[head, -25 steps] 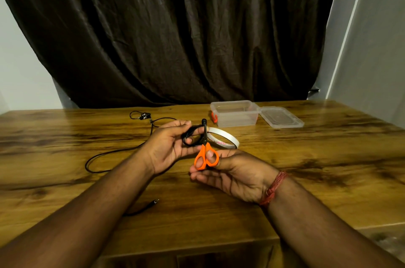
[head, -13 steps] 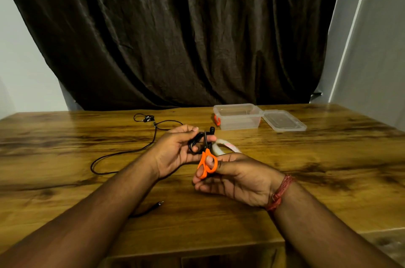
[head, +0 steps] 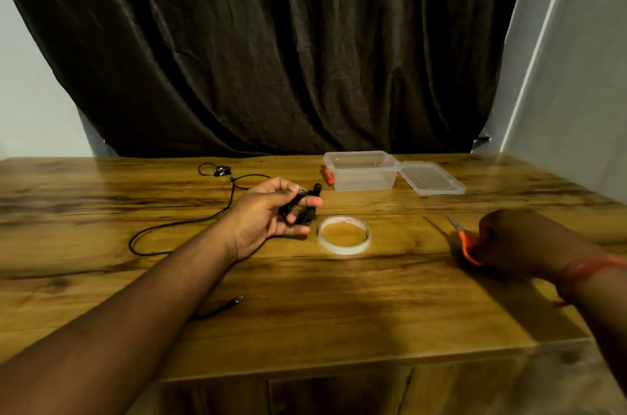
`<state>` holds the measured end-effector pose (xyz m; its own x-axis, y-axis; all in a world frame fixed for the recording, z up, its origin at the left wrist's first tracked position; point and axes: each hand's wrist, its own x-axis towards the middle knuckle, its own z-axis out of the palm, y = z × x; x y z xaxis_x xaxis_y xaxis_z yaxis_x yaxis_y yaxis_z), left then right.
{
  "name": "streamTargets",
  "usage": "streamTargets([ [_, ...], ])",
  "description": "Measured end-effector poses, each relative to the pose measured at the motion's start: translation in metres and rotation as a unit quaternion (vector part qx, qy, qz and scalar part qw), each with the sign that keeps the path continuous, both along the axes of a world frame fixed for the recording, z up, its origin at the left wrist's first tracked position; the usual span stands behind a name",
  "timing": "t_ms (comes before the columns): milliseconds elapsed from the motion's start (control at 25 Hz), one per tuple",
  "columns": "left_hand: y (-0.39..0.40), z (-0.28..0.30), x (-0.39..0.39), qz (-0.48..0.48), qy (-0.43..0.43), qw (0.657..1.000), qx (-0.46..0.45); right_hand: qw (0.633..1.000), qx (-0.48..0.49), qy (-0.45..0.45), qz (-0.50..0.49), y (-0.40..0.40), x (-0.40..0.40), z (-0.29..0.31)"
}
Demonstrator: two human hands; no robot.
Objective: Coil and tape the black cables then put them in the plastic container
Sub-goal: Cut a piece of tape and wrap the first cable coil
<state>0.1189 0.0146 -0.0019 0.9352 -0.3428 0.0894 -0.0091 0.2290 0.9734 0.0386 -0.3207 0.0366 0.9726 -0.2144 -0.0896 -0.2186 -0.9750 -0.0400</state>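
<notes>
The left hand held a small coiled black cable just above the bench, its fingers curled round the bundle, with one plug end poking out on the far side. Whether tape already bound that coil could not be made out. The right hand sat well off to the right, low over the bench, with its fingers closed on the orange handles of the scissors; the blades pointed to the far left. That side of the view was blurred.

The roll of clear tape lay flat on the bench between the two hands, just right of the left hand. The plastic container stood open at the far side, looking empty, with its lid lying beside it on the right.

A second black cable lay uncoiled on the left, running from the earbud end at the far side round to a plug near the left forearm.

By my reading, the task was roughly a third done: one cable was coiled and probably cut free of the tape, but nothing was in the container. That coil needed dropping in, and the loose cable needed coiling, taping and storing.
</notes>
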Motion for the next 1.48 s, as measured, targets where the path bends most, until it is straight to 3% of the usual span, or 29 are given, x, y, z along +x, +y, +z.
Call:
streamTargets([
  [160, 0.003, 0.001, 0.001, 0.037, -0.013, 0.999, 0.001, 0.995, -0.093, 0.042, 0.010, -0.020, 0.028, -0.013],
  [280, 0.004, 0.001, 0.001, 0.044, -0.021, 0.999, 0.011, 0.994, -0.094, 0.053, 0.001, -0.021, 0.029, -0.012],
  [360, 0.004, 0.001, 0.001, 0.047, -0.025, 0.998, 0.015, 0.995, -0.094, 0.010, 0.006, -0.013, 0.022, -0.011],
  [480, 0.003, 0.001, 0.001, 0.050, -0.028, 0.998, 0.018, 0.963, -0.084, -0.196, 0.162, 0.035, 0.013, -0.026],
  [560, 0.003, 0.001, 0.000, 0.049, -0.029, 0.998, 0.018, 0.932, -0.027, -0.229, 0.279, 0.082, 0.010, -0.040],
  [640, 0.003, 0.001, -0.001, 0.049, -0.031, 0.998, 0.018, 0.924, -0.027, -0.216, 0.315, 0.114, 0.016, -0.051],
  [1040, 0.000, 0.002, -0.005, 0.048, -0.042, 0.997, 0.035, 0.945, -0.017, -0.235, 0.229, 0.054, 0.011, -0.041],
  [1240, 0.001, 0.001, -0.003, 0.038, -0.049, 0.997, 0.048, 0.951, -0.015, -0.201, 0.233, 0.043, 0.007, -0.033],
  [1320, -0.001, 0.000, -0.003, 0.034, -0.048, 0.997, 0.051, 0.944, -0.009, -0.231, 0.235, 0.050, 0.025, -0.020],
  [1400, -0.002, -0.001, -0.004, 0.031, -0.046, 0.997, 0.055, 0.912, 0.054, -0.311, 0.262, 0.076, 0.054, -0.005],
  [1480, -0.003, -0.001, -0.004, 0.026, -0.045, 0.997, 0.054, 0.863, 0.206, -0.341, 0.312, 0.114, 0.076, 0.002],
])
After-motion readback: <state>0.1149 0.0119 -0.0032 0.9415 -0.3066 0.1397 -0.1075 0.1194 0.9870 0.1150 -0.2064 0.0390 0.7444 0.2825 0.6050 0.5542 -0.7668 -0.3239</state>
